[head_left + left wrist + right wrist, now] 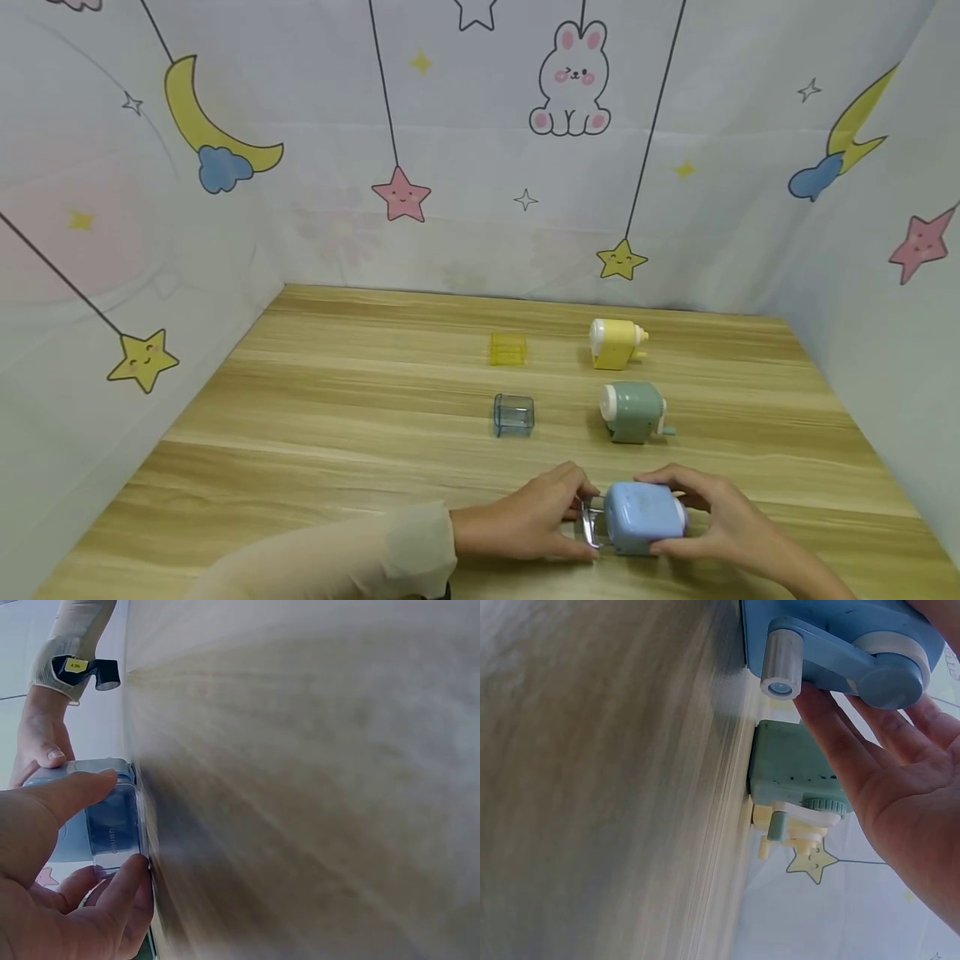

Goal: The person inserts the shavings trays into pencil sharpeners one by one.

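Note:
A blue crank pencil sharpener (643,515) stands on the table at the front right. My right hand (716,521) grips its body from the right, thumb on the near side and fingers on the far side. With thumb and fingers, my left hand (536,517) pinches the clear shavings drawer (591,523), which sticks out from the sharpener's left end. The left wrist view shows this drawer (116,825) partly inside the blue body. In the right wrist view, the crank handle (782,666) hangs on the end near my right palm.
Behind the blue sharpener stand a green sharpener (633,412) and, farther back, a yellow sharpener (615,343). To their left lie a clear bluish drawer (514,415) and a clear yellow drawer (508,349). Printed cloth walls (480,242) enclose the wooden table (337,400) at the back and sides.

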The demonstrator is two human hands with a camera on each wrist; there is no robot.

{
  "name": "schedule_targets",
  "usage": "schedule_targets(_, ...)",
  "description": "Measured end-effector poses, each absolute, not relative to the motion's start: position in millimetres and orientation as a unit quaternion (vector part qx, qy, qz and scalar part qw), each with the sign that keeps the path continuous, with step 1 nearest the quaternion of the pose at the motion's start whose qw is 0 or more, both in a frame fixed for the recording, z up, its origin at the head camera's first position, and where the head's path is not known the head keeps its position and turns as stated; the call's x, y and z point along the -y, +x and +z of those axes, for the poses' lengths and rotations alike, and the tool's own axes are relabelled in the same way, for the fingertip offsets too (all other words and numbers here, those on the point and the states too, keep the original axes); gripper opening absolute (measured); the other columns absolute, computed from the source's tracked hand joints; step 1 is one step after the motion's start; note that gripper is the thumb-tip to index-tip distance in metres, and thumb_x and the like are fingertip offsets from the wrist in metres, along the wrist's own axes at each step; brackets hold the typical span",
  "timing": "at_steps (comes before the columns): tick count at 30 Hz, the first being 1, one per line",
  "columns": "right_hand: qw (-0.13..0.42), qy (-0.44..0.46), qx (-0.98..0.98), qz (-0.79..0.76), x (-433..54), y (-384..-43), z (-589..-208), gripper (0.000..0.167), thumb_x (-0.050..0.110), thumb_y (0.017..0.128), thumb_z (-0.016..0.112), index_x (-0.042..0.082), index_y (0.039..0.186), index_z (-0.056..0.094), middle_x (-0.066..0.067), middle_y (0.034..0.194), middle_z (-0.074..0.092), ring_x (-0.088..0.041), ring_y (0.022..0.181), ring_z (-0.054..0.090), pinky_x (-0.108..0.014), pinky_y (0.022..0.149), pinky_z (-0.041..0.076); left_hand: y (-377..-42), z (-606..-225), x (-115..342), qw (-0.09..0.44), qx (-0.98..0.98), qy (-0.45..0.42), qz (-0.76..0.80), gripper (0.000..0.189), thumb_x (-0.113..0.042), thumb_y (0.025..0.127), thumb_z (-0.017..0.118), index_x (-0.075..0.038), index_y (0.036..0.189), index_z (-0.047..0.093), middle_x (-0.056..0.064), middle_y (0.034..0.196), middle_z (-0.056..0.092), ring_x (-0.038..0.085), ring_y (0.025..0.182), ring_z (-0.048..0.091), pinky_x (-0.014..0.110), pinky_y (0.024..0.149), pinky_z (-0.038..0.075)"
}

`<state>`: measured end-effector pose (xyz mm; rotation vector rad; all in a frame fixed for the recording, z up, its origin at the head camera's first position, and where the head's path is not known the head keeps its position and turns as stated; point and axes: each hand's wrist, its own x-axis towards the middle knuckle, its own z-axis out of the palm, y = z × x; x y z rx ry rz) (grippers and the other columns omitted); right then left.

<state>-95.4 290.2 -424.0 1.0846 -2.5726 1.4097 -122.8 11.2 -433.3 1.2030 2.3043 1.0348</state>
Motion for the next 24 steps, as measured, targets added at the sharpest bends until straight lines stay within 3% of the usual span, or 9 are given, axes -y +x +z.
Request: schedule_targets(24, 0.008, 0.355, 0.820, 0.449, -289.1, -96.4, -423.5, 0.058, 0.012, 0.071, 0.092, 0.010, 0.122, 0.064, -0.002, 0.120, 0.068, -0.008, 0.101, 0.064, -0.028, 0.078, 0.060, -122.6, -434.5, -14.4, 0.136, -0.808, 0.438, 0.370, 0.055, -0.020, 0.082, 0.085, -0.003, 0.120, 0.050, 0.004, 0.120, 0.054, -0.001, 0.100, 0.052, 0.006, 0.084, 0.047)
